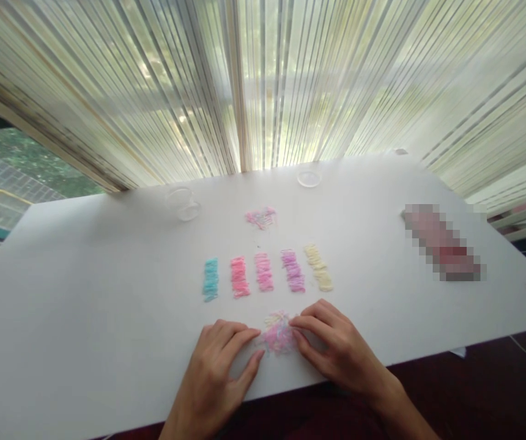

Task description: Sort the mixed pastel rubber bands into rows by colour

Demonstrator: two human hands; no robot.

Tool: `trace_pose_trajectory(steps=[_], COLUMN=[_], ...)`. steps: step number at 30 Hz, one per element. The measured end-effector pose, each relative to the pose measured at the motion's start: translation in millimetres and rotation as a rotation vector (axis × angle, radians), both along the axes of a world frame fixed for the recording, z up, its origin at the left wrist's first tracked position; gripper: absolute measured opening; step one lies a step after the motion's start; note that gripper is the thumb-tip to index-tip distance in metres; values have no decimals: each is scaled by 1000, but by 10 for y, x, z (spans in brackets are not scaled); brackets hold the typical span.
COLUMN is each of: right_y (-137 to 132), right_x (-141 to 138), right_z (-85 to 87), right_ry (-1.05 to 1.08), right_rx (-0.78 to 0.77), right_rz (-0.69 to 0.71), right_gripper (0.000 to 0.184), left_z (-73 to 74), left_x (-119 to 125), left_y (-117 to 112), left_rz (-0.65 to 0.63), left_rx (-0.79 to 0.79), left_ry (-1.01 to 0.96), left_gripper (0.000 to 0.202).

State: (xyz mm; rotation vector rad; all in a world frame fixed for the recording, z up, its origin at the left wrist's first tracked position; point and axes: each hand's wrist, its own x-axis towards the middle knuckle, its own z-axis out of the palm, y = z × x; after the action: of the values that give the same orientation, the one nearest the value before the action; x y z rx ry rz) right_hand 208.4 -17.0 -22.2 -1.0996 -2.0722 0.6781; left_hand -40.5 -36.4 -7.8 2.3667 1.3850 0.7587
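A mixed heap of small pastel clips [277, 333] lies near the front edge of the white table [84, 293]. My left hand [219, 370] rests flat on the table with fingers stretched, its fingertips touching the heap's left side. My right hand [331, 345] has curled fingers pressed against the heap's right side. Beyond the heap lie five sorted rows: teal [210, 279], coral pink [240, 276], pink [263, 271], purple [293, 270] and pale yellow [318, 267]. A smaller mixed pile [261, 217] sits farther back.
Two clear round lids or cups [183, 202] stand at the back left and another clear dish [309, 178] at the back centre. A blurred pinkish oblong object [441, 242] lies at the right. Striped curtains hang behind the table.
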Motion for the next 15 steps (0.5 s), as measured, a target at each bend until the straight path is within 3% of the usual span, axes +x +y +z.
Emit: trace_pose_trajectory(steps=[5, 15], right_y=[-24, -13], right_x=[-1, -4], right_z=[0, -19], right_ry=[-1, -21], right_rx=[23, 62], right_rz=[29, 46], right_gripper=[12, 11], left_z=[-23, -63], left_x=[137, 111], left_y=[7, 17], left_rz=[10, -7], left_rx=[-14, -56], left_ry=[-28, -55], left_gripper=[21, 13])
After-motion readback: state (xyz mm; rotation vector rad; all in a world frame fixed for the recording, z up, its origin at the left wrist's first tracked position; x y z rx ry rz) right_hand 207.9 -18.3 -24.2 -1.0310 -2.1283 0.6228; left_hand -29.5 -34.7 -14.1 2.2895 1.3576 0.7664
